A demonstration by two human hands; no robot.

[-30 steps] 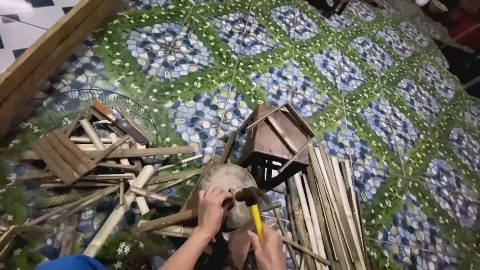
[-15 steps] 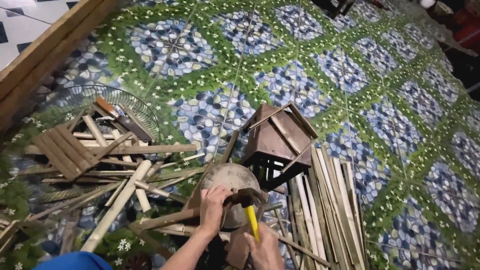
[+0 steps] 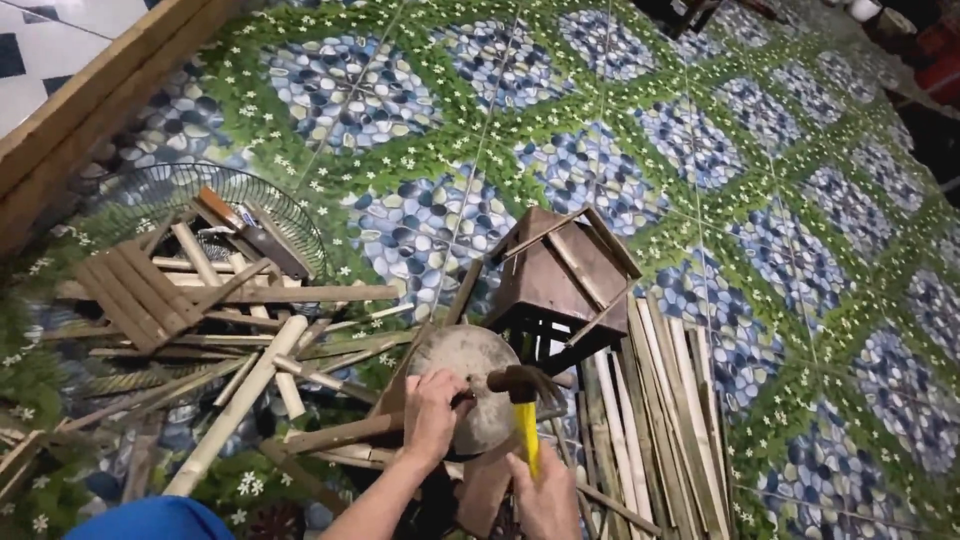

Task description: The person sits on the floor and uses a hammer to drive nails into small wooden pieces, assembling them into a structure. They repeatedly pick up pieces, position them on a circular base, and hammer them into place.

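My right hand [image 3: 548, 495] grips the yellow handle of a claw hammer [image 3: 522, 388], whose dark head hovers at the right edge of a round grey stone block [image 3: 462, 372]. On the block's near side, my left hand [image 3: 433, 412] pinches something small; what it holds is too small to make out. A thin bamboo stick [image 3: 340, 433] runs leftward from under that hand. Just behind the block stands a small brown wooden house-shaped box [image 3: 560, 272].
Split bamboo slats [image 3: 668, 400] lie bundled to the right of the block. To the left are a pile of bamboo pieces [image 3: 235, 345], a slatted panel [image 3: 135, 295] and a wire fan grille [image 3: 170, 195]. A wooden beam [image 3: 90, 95] borders the patterned floor mat [image 3: 620, 150].
The hammer head has shifted slightly rightward and up off the block. My left hand stays pinched on the block's near side. The view has tilted a little.
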